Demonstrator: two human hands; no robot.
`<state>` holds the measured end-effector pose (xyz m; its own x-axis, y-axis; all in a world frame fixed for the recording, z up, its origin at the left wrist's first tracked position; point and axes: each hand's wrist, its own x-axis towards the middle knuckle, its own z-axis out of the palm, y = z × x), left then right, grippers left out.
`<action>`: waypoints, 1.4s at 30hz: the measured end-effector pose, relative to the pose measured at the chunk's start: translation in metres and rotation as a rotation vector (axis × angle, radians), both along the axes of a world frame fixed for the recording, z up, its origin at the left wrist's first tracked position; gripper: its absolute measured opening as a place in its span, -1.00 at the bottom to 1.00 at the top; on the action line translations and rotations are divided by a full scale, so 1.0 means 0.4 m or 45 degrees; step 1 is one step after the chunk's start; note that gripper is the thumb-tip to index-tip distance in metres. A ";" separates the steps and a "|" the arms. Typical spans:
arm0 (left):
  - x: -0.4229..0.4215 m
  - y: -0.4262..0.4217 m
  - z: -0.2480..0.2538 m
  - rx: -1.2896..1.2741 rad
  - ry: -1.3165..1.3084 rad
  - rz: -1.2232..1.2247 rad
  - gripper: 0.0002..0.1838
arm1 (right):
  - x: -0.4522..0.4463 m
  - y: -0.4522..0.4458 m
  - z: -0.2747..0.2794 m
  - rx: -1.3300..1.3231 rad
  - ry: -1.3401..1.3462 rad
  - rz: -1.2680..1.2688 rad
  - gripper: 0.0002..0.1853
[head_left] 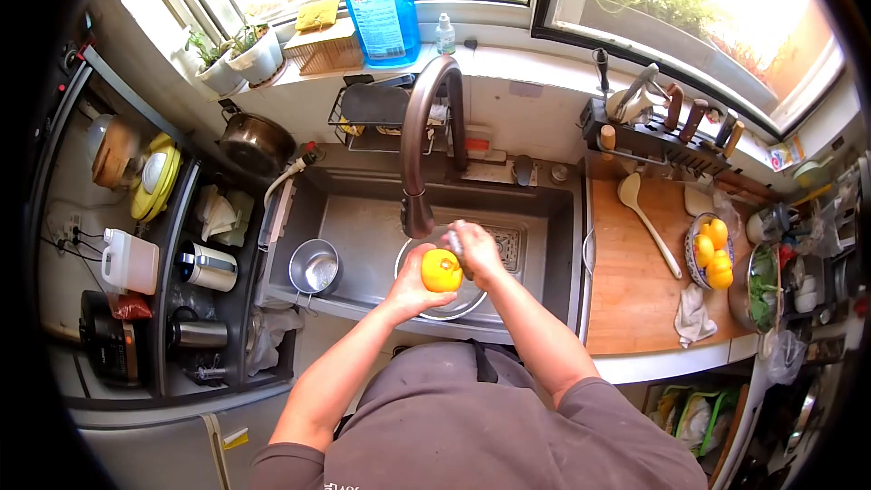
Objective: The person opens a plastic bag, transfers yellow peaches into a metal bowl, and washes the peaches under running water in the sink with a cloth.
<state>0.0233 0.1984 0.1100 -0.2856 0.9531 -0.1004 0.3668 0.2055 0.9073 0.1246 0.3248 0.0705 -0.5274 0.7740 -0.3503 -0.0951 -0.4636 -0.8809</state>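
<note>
Over the sink, my left hand (pixel 410 289) is wrapped round a yellow-orange fruit (pixel 442 271) with a dark mark on its upper side. My right hand (pixel 475 252) is closed just to the right of the fruit, around a small greyish thing too blurred to name. Both hands are above a round bowl (pixel 451 311) in the sink (pixel 363 209), mostly hidden beneath them. The dark faucet (pixel 417 213) arches down just behind my hands.
A small metal pot (pixel 315 267) sits at the sink's left. On the wooden counter (pixel 626 299) at right are a ladle (pixel 651 223), a bowl of orange fruits (pixel 697 259) and a cloth (pixel 694 316). Knives (pixel 697 120) stand in a rack behind.
</note>
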 end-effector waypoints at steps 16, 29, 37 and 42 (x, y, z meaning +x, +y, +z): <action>-0.007 0.037 0.054 -0.101 -0.418 -0.101 -0.10 | 0.012 -0.009 0.090 -0.491 0.212 0.413 -0.59; 0.005 0.047 0.041 -0.555 -0.560 0.381 -0.23 | 0.011 -0.090 0.027 -0.678 0.491 -0.164 -0.53; 0.034 0.054 0.055 -0.313 -0.469 0.365 -0.30 | 0.003 -0.052 0.006 -0.313 0.158 -0.096 -0.60; 0.045 0.052 0.083 -0.381 -1.302 0.536 -0.38 | 0.001 -0.098 0.031 -0.673 0.580 -0.132 -0.50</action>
